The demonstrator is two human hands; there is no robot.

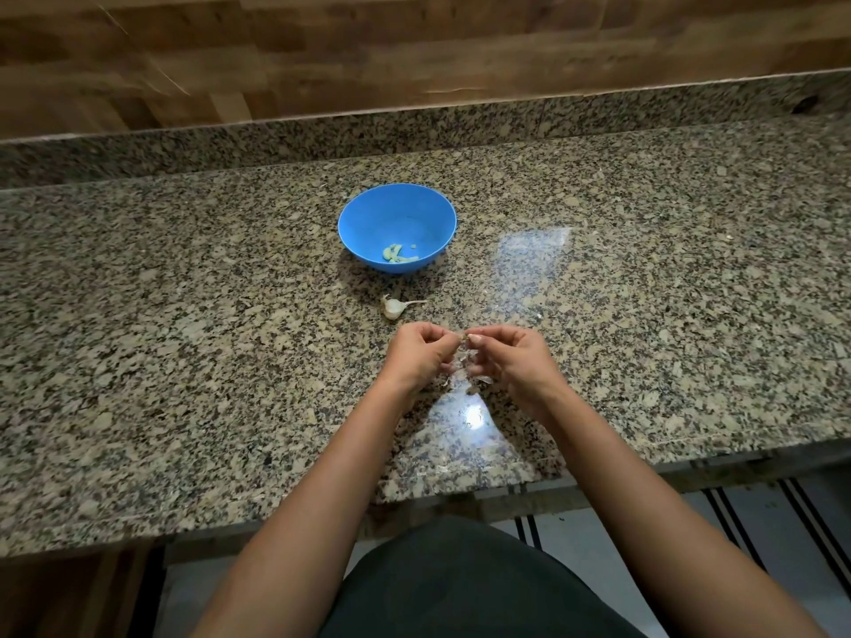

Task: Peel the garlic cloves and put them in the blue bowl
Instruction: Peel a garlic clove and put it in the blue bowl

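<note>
A blue bowl [364, 227] stands on the granite counter [184, 352] and holds a few peeled pale cloves [397, 254] near its front wall. Just in front of the bowl lies an unpeeled garlic clove [394, 307] with a thin papery tail. Nearer to me, my left hand [421, 356] and my right hand [509, 356] meet above the counter, fingers curled, both pinching a garlic clove [464, 354] with loose white skin between them. The clove is mostly hidden by my fingers. Bits of skin [479, 382] hang or lie below the hands.
A granite upstand [414, 126] and a wooden wall [414, 43] run along the back. The counter's front edge [460, 504] is close to my body. Small flakes of skin [444, 469] lie near that edge.
</note>
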